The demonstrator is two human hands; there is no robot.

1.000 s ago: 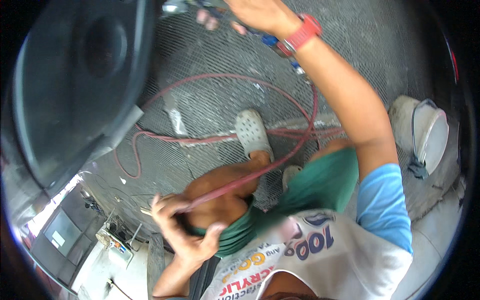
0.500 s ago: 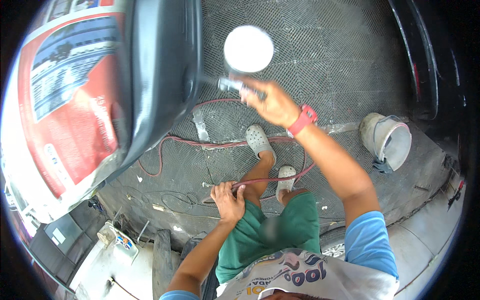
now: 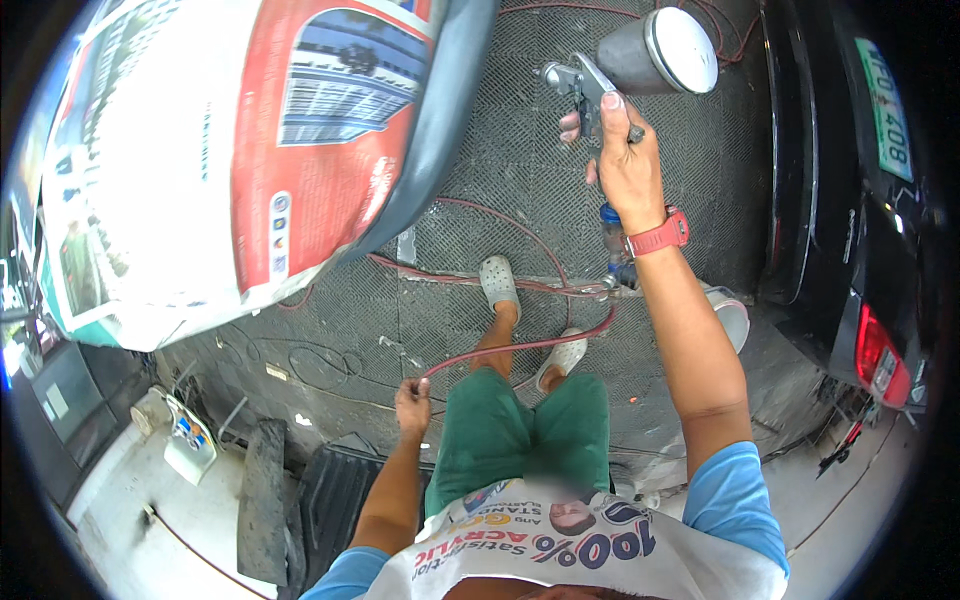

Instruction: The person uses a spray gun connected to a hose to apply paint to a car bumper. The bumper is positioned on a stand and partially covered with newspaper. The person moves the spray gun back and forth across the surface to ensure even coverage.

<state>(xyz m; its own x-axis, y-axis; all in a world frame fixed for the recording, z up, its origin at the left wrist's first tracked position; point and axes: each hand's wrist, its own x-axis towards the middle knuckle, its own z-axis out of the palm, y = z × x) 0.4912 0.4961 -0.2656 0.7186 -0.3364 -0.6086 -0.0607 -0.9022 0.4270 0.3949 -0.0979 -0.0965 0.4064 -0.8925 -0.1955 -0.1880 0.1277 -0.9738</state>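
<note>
My right hand (image 3: 634,168), with a red watch on the wrist, is wrapped round the handle of a metal paint spray gun (image 3: 592,85). Its grey cup (image 3: 628,58) has a white lid and lies tilted to the right. The nozzle points left, toward the dark grey edge (image 3: 462,110) of a vehicle body covered by a printed plastic sheet (image 3: 260,130), with a gap between. Below the grip, a blue fitting (image 3: 611,232) shows beside my wrist. Low on the left, my left hand (image 3: 412,404) is closed on a red air hose (image 3: 490,350) that loops up toward the gun.
A black car (image 3: 830,200) with a red tail light stands along the right. Behind my right forearm is a whitish bucket (image 3: 730,318). More red hose (image 3: 450,277) crosses the textured dark floor mat (image 3: 540,215). A white jug (image 3: 190,455) stands at lower left.
My right hand has moved right and up with the spray gun, which is now tilted and farther from the body edge. My left hand has shifted left and off the shorts. The view has turned.
</note>
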